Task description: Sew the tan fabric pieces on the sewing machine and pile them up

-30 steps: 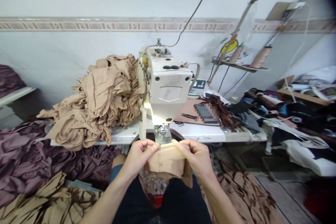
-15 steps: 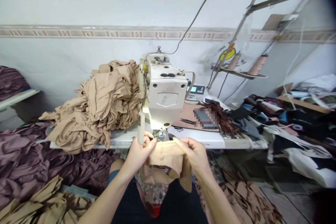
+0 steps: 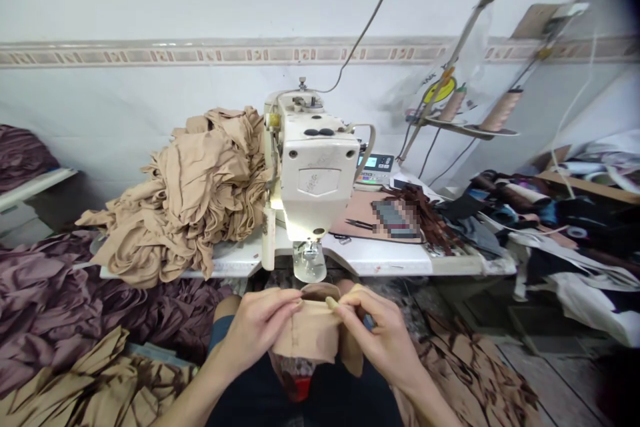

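Both hands hold one small tan fabric piece [image 3: 313, 333] over my lap, just below the sewing machine [image 3: 313, 173]. My left hand [image 3: 260, 327] pinches its left top edge between thumb and fingers. My right hand [image 3: 377, 333] pinches the right top edge. The piece hangs down between them and its upper edge gapes open like a tube. It lies clear of the presser foot [image 3: 310, 260].
A heap of tan fabric [image 3: 195, 187] covers the left of the white table [image 3: 380, 257]. Scissors [image 3: 360, 223], a control panel [image 3: 376, 165] and dark scraps [image 3: 425, 213] lie right of the machine. Purple fabric [image 3: 55, 293] is piled at left; thread cones [image 3: 503, 110] stand on a rack.
My hands have drawn the tan piece back from the presser foot and down toward my lap. The piece's top edge now gapes open.
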Demonstrator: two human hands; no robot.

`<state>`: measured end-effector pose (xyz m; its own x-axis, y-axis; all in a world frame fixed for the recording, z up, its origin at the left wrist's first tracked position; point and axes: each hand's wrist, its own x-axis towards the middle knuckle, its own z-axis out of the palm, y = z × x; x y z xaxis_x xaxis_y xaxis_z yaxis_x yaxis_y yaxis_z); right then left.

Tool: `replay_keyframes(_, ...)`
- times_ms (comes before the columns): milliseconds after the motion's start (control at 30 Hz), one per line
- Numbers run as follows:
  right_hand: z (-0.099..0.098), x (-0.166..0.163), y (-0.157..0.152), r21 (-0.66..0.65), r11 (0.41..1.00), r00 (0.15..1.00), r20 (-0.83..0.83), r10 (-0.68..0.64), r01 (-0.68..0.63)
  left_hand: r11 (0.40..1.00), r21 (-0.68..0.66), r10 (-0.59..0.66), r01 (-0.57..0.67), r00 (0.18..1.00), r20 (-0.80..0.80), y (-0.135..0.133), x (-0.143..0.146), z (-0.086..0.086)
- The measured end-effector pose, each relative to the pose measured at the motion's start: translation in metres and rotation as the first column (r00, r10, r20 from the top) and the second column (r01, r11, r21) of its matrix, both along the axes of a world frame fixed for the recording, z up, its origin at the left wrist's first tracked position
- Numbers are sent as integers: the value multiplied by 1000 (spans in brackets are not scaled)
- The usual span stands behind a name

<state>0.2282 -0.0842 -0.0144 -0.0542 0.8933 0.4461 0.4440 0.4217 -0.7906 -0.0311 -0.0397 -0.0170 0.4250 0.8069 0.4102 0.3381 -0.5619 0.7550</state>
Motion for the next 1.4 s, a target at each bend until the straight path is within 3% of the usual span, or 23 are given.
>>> replay_keyframes(133,6,-3,-4,42,999,999,31,-8,7,998,56,-39,40,999,-24,-6,-4,-5)
replay_keyframes(267,12,-7,0,57,995,997,-1,-79,79,989,-144,36,-26,997,66,-2,5,-3)
replay_keyframes(400,13,-10,13,3,987,985,-59,-160,160,933,-354,113,-63,986,122,12,15,4)
replay_keyframes(533,6,-9,29,-113,973,963,-160,-218,202,899,-425,165,-107,981,103,27,18,7)
replay_keyframes(700,-5,-1,42,-236,960,935,-284,-213,147,856,-502,212,-126,970,119,37,22,8)
replay_keyframes(933,-12,10,60,-256,958,900,-374,-225,133,884,-441,295,-155,917,269,49,35,10)
replay_keyframes(1233,-16,14,77,-233,957,897,-365,-249,171,886,-459,256,-64,893,370,68,45,3)
replay_keyframes(1400,-36,21,64,-285,948,917,-323,-233,140,890,-447,280,-94,886,370,64,40,-5)
